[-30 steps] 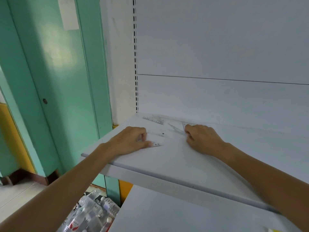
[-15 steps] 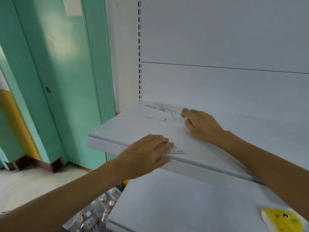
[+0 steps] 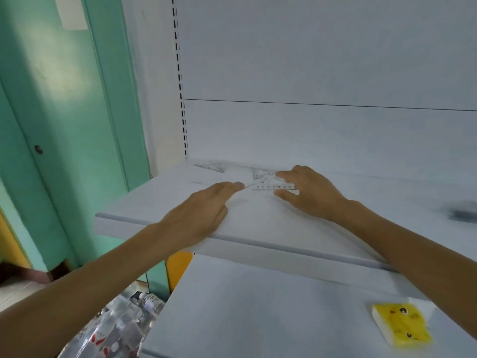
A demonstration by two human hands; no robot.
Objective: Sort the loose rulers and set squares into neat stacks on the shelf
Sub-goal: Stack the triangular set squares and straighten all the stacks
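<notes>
On the white metal shelf (image 3: 258, 220), clear plastic set squares (image 3: 265, 177) lie under the right hand (image 3: 309, 192), fingers spread straight. At their eight o'clock, the left hand (image 3: 198, 213) presses flat, gripping nothing.

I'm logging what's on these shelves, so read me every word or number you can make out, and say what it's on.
"4 3 2 1 0 1": digits, seen upside down, on the clear ruler by the right hand; the rest blurs.
"0 1": on the clear set square behind it, barely legible.
Bottle labels: too blurred.
Yellow pack: cartoon face, no words.
</notes>
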